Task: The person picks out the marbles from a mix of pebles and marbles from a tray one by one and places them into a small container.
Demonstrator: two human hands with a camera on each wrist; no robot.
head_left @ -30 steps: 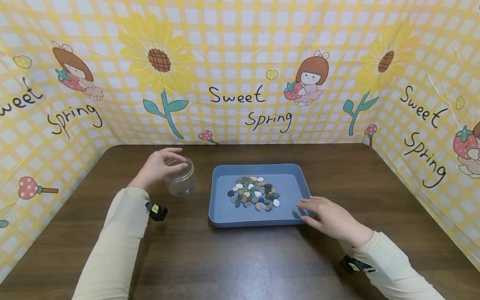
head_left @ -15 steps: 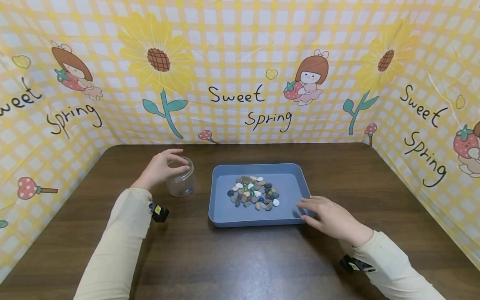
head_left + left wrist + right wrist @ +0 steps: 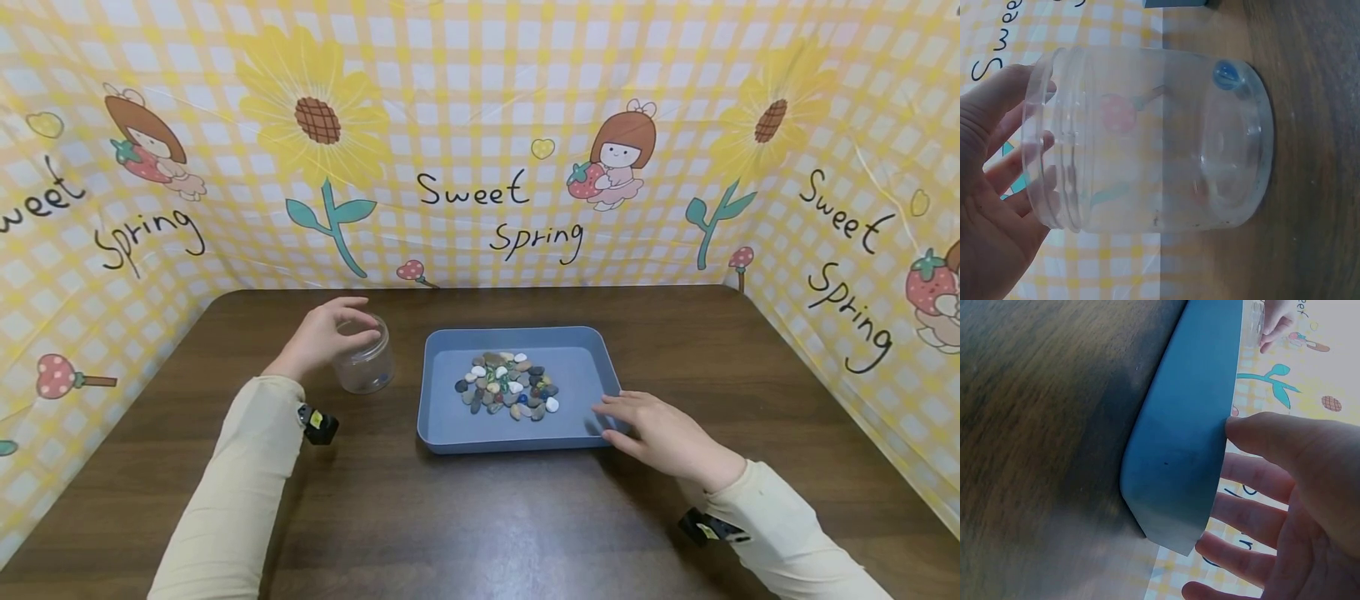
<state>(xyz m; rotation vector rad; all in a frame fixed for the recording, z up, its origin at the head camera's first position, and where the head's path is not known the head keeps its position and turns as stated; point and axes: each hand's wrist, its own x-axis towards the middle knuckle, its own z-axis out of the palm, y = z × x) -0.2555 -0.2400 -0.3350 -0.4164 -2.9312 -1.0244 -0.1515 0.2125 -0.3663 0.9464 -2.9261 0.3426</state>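
A clear plastic jar (image 3: 367,372) stands upright on the table left of the tray, without a lid. Inside, a blue glass marble (image 3: 1227,75) lies at its bottom. My left hand (image 3: 318,336) hovers over the jar's mouth, fingers loosely spread; in the left wrist view nothing shows between them. At the near right corner of the blue tray (image 3: 592,421), my right hand (image 3: 660,433) extends relaxed fingers, the thumb at the rim in the right wrist view. Pebbles (image 3: 516,387) in white, grey and brown lie heaped in the tray, with glassy green pieces and a blue marble (image 3: 522,399) among them.
The brown wooden table (image 3: 450,517) carries the jar and tray, which stand a short way apart. A yellow checked cloth (image 3: 480,108) with printed flowers and figures hangs behind and along both sides.
My left hand has shifted slightly right over the jar's mouth, then stayed nearly still. The right hand, tray and pebbles look unchanged.
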